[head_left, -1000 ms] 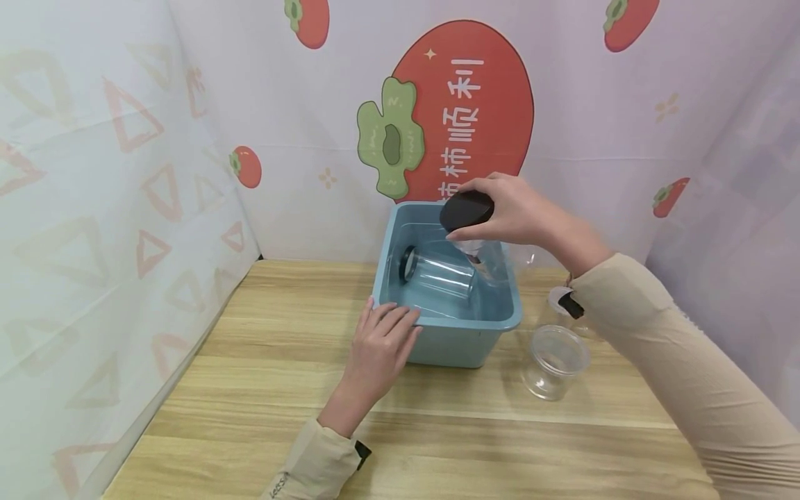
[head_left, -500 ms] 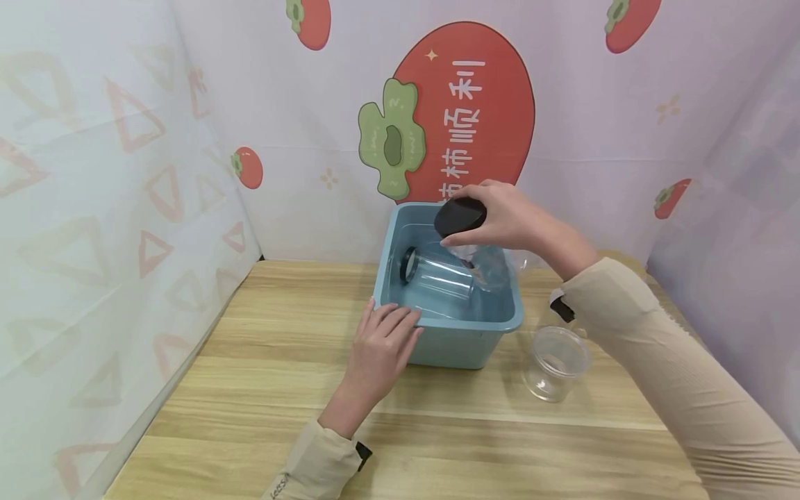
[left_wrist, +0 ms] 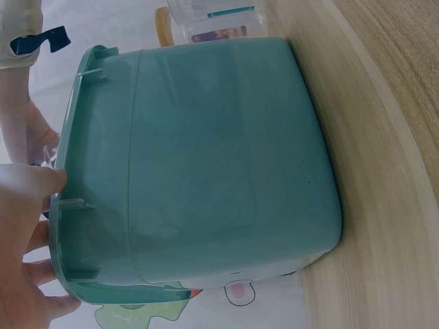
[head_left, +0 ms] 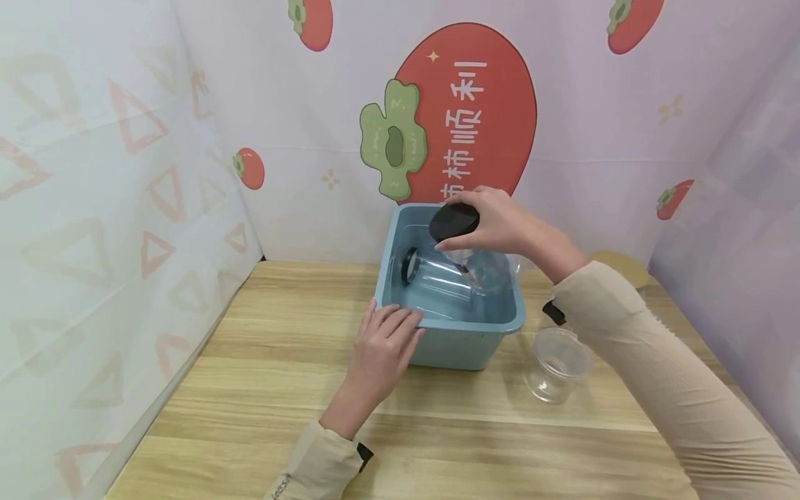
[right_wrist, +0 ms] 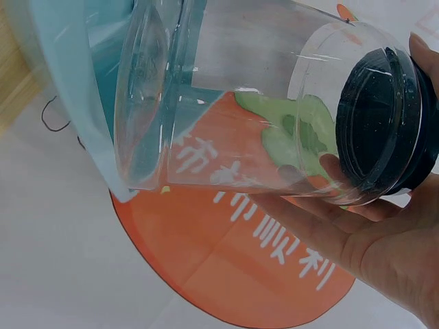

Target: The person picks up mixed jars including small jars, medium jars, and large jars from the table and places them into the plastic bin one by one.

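A blue plastic basin [head_left: 456, 347] stands on the wooden table. My left hand [head_left: 381, 347] grips its near rim, fingers over the edge and thumb outside, as the left wrist view also shows. Over the basin's right side my right hand [head_left: 500, 222] holds a clear plastic jar [right_wrist: 240, 130] by its black lid [head_left: 455, 222]. This jar is tilted, its base pointing down into the basin. A second clear jar [head_left: 440, 278] with a black lid lies on its side inside the basin, partly hidden behind the held one.
A clear footed plastic cup [head_left: 559, 357] stands right of the basin. Farther back, a container with a yellowish lid [head_left: 621, 267] is mostly hidden by my right sleeve; it shows with a label [left_wrist: 219, 33] in the left wrist view. A printed cloth [head_left: 312, 215] hangs behind.
My right hand has moved left and slightly down with the jar, bringing it lower over the basin. My left hand has stayed on the rim.
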`<state>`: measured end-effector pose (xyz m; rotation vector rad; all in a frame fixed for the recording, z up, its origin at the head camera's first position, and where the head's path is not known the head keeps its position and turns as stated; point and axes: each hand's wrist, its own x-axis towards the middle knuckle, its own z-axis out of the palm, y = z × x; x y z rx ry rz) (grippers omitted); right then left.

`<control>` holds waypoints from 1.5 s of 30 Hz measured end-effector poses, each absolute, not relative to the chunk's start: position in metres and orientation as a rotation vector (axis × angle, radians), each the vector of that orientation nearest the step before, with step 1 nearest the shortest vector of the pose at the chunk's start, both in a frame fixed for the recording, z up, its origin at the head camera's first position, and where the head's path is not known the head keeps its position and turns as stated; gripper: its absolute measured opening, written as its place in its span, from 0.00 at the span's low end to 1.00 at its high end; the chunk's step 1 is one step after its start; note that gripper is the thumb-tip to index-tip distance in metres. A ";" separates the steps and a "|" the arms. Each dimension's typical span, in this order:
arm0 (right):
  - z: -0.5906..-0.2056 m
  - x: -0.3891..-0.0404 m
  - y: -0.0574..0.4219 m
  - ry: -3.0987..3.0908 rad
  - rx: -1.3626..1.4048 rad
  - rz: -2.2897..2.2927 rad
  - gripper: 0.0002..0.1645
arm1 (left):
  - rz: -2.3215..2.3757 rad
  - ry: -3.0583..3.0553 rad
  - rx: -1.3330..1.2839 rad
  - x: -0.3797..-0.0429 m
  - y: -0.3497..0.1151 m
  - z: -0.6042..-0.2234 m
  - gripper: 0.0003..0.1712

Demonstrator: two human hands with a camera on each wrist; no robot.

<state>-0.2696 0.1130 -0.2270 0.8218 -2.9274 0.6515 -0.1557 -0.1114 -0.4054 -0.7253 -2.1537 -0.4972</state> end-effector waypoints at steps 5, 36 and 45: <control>-0.230 -0.270 0.110 -2.921 0.830 0.660 0.47 | -0.497 -2.167 -0.726 -0.155 -0.112 -0.405 0.15; -0.246 -0.281 0.101 -2.916 0.874 0.677 0.46 | -0.487 -2.154 -0.726 -0.157 -0.112 -0.406 0.16; -0.250 -0.284 0.097 -2.924 0.872 0.648 0.48 | -0.481 -2.148 -0.730 -0.157 -0.112 -0.406 0.16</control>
